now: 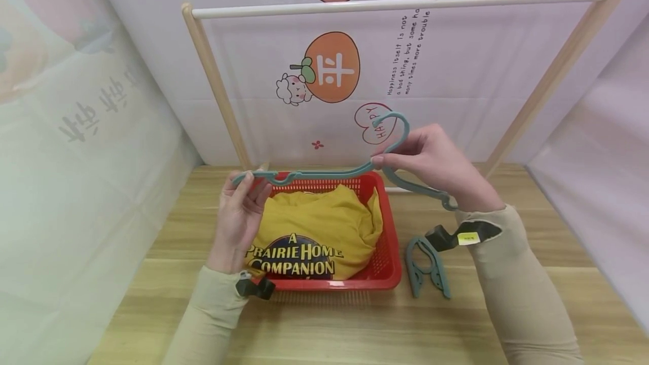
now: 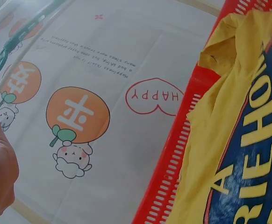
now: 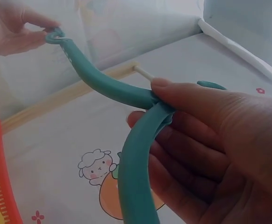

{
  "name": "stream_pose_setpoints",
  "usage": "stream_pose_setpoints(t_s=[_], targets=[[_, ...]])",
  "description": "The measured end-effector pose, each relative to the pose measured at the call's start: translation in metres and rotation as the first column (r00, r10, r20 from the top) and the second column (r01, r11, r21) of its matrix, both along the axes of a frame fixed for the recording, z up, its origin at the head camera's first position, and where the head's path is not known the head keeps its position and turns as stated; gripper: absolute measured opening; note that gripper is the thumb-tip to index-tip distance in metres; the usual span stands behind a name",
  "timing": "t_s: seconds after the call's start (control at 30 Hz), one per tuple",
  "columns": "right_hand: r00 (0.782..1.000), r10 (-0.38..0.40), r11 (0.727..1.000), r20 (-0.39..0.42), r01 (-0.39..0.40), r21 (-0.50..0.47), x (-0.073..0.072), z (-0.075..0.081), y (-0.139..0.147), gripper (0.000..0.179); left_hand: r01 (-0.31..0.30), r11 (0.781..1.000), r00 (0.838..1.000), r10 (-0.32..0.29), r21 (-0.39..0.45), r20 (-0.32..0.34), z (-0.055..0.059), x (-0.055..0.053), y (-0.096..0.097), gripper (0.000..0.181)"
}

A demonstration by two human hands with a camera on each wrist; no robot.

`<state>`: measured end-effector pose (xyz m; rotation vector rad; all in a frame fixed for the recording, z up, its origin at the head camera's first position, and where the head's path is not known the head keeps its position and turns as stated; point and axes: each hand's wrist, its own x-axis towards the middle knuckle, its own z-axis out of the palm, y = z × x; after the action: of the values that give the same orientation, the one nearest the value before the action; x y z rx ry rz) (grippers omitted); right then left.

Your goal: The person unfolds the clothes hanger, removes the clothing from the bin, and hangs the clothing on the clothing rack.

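Note:
A teal folding clothes hanger (image 1: 334, 174) is held up over the back of a red basket (image 1: 390, 252), its two arms spread and its hook rising at the top. My right hand (image 1: 438, 165) pinches it at the joint below the hook; the right wrist view shows thumb and fingers round that joint (image 3: 161, 105). With thumb and fingertips, my left hand (image 1: 240, 207) pinches the end of one hanger arm. The other arm slants down under my right wrist. In the basket lies a bunched yellow T-shirt (image 1: 314, 218) with printed lettering.
A second teal hanger (image 1: 426, 266), folded, lies on the wooden table (image 1: 324, 325) right of the basket. Behind stands a rack with wooden posts (image 1: 218, 86) and a white rail (image 1: 400, 4). A printed white cloth (image 1: 243, 72) forms the backdrop.

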<state>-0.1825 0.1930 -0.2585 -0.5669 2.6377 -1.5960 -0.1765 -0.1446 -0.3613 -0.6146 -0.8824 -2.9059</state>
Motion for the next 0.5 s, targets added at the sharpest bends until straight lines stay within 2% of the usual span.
stream_pose_setpoints(t_s=[0.17,0.3,0.5], targets=[[0.998,-0.020,1.000,-0.059,0.020,-0.011,0.000,-0.003,0.001,0.023,-0.031,0.988,0.999,0.033,-0.151,0.014,0.002,0.002,-0.006,0.016],[0.995,-0.046,0.999,-0.093,0.044,-0.018,0.000,-0.004,0.002,0.023,-0.082,0.941,0.994,0.101,-0.327,0.040,0.002,0.004,-0.013,0.018],[0.983,-0.057,0.998,-0.175,0.051,-0.036,-0.002,-0.005,0.005,0.017,-0.079,0.872,0.993,0.111,-0.484,0.036,0.002,0.006,-0.022,0.023]])
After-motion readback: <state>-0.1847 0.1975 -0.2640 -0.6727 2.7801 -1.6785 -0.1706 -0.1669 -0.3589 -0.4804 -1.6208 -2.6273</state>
